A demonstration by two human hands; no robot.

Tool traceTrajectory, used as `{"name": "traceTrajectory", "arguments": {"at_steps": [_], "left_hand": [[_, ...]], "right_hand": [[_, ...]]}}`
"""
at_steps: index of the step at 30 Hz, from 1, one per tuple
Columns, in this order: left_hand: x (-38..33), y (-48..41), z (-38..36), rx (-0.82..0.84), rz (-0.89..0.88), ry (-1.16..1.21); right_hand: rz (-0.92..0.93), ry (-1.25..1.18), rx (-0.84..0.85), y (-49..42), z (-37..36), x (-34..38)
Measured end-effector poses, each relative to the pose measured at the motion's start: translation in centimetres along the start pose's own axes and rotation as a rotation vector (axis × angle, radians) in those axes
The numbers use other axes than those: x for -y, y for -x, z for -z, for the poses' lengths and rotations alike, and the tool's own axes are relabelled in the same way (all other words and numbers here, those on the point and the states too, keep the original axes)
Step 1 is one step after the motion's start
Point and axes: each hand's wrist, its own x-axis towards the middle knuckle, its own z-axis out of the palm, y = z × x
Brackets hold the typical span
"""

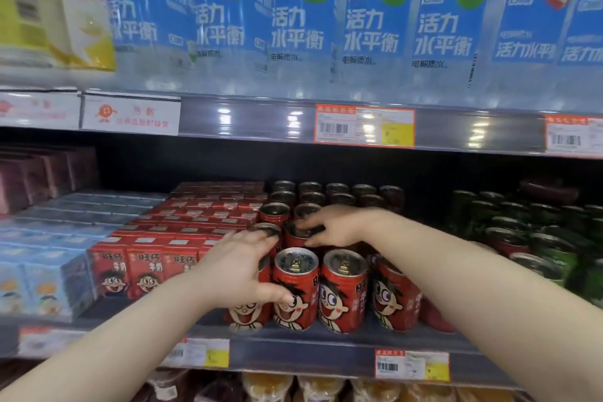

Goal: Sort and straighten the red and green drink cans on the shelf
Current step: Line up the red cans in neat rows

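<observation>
Red cartoon-faced metal drink cans (pixel 295 290) crowd the shelf (pixel 326 341) under both hands. Left hand (pixel 241 271) wraps the front-left can; right hand (pixel 339 227) pinches a can top (pixel 301 232) behind. Best twist faces forward, gently. Green cans (pixel 551 248) wait rightward.

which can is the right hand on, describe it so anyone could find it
Start at the middle shelf, under the row of blue-label water bottles, and find the block of red cans between the red cartons and the green cans. It is the can in the second row back, behind the front-row faces. The right hand covers its top.
</observation>
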Motion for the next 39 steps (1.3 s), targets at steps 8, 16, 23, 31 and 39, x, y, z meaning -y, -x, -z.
{"name": "traceTrajectory", "arguments": {"at_steps": [8,16,23,31,39], "left_hand": [[0.0,0.1,-0.1,-0.063,-0.067,0.03],[0.5,-0.3,0.5,0.028,-0.071,0.09],[-0.5,-1.5,0.9,0.069,-0.091,0.031],[-0.6,-1.4,0.8,0.129,-0.083,-0.007],[-0.4,-1.5,0.5,0.12,-0.078,-0.013]], "right_hand": [[-0.011,-0.156,0.023,2.4,2.0,-1.6],[-0.127,-0.157,-0.13,1.5,0.2,-2.7],[-0.095,-0.198,-0.127,-1.6,0.1,-0.4],[-0.109,-0.175,-0.009,-3.2,2.0,-0.7],[-0.038,-0.112,-0.139,-6.5,1.0,0.3]]}}
